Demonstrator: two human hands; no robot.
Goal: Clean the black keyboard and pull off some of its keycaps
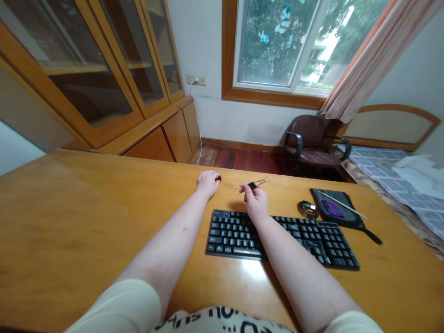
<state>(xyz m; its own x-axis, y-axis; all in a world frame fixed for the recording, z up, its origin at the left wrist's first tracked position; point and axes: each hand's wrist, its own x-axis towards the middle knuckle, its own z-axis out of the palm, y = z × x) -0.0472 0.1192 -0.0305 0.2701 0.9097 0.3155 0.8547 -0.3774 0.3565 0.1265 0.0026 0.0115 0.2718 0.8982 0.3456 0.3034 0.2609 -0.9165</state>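
Note:
My left hand (207,185) rests near the table's far edge, its fingers closed around a small black piece (218,178) that may be a keycap. Only part of that piece shows. Over the top edge of the black keyboard (236,238), my right hand (256,203) pinches a keycap puller by its black handle (251,186). Thin wire prongs stick out from it to the right, and a fine wire loop shows on the left. The keyboard lies flat on the table, and my right forearm crosses it, hiding several of its keys.
Right of the keyboard's top edge lies a coiled black cable (308,210). Beside it, a dark pouch (350,219) carries a purple cloth (333,208) and a thin pale stick (342,203). Beyond the wooden table (86,231) stand an office chair (308,138) and a glass-fronted cabinet (138,108).

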